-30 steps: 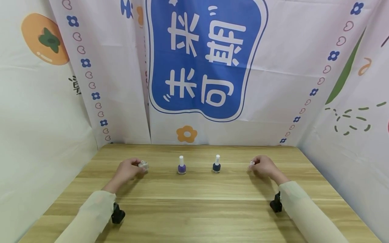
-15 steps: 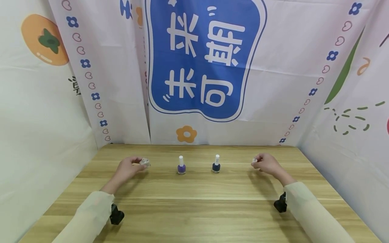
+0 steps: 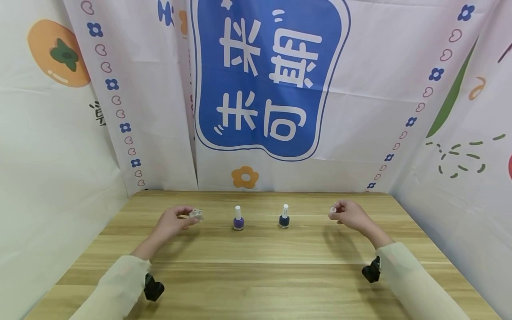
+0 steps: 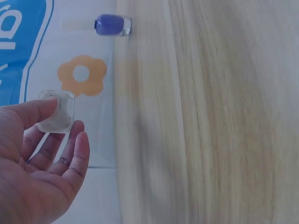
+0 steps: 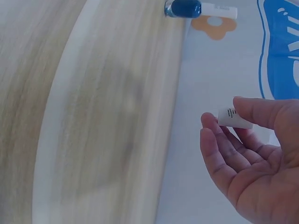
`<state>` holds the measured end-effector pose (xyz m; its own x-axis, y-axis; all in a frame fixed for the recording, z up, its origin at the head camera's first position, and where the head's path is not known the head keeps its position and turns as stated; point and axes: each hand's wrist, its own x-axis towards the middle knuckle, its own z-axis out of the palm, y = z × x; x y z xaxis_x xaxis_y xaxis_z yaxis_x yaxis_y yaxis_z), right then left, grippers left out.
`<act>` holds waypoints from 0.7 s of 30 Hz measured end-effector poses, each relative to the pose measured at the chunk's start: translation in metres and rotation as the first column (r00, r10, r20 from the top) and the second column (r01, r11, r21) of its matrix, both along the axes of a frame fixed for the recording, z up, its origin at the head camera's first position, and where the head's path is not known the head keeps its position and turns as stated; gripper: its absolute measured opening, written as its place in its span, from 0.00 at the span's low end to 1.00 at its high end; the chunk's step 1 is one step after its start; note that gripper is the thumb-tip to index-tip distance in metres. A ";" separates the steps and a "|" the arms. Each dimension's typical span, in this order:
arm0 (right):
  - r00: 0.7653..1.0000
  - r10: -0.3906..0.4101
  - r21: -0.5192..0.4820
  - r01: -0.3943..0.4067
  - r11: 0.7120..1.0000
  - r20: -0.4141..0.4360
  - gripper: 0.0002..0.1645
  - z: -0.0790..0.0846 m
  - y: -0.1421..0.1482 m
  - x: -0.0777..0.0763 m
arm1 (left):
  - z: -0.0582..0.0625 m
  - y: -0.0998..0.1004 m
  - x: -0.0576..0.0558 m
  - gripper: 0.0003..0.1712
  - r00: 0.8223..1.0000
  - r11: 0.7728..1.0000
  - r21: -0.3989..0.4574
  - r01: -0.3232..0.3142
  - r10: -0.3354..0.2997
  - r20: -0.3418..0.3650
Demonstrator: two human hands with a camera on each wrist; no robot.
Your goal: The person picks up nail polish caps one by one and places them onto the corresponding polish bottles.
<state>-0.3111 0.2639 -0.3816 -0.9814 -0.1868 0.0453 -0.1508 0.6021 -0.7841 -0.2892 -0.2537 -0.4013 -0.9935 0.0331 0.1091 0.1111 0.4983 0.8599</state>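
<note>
My left hand (image 3: 175,220) pinches a small clear glass bottle (image 4: 58,116) with tiny print between thumb and fingers, above the table's left side. Across from it, my right hand (image 3: 352,216) holds a small white cap-like piece (image 5: 228,116) with dark lettering, partly covered by the thumb. Between the two hands stand two upright nail polish bottles with white caps. The purple nail polish (image 3: 238,223) is closer to my left hand; the dark blue nail polish (image 3: 284,221) is closer to my right.
The wooden table (image 3: 256,284) ends at a white printed cloth (image 3: 360,133) hanging behind it. More cloth walls rise at the left and right sides. A black wrist camera (image 3: 154,288) sits under the left sleeve, another camera (image 3: 372,270) under the right.
Both hands have risen a little from the table with what they hold. The left hand has also shifted slightly right, tilting its bottle. The two standing nail polish bottles stay put.
</note>
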 end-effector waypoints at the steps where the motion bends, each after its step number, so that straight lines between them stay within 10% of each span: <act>1: 1.000 0.005 0.001 -0.005 1.000 -0.006 0.14 0.001 -0.001 0.001 | 0.000 0.001 0.000 0.25 1.000 1.000 0.001 0.001 -0.001 -0.001; 21: 0.993 0.071 0.003 -0.071 0.997 -0.098 0.12 0.018 -0.027 0.016 | 0.013 0.039 0.016 0.23 0.994 0.991 0.068 0.112 -0.112 -0.009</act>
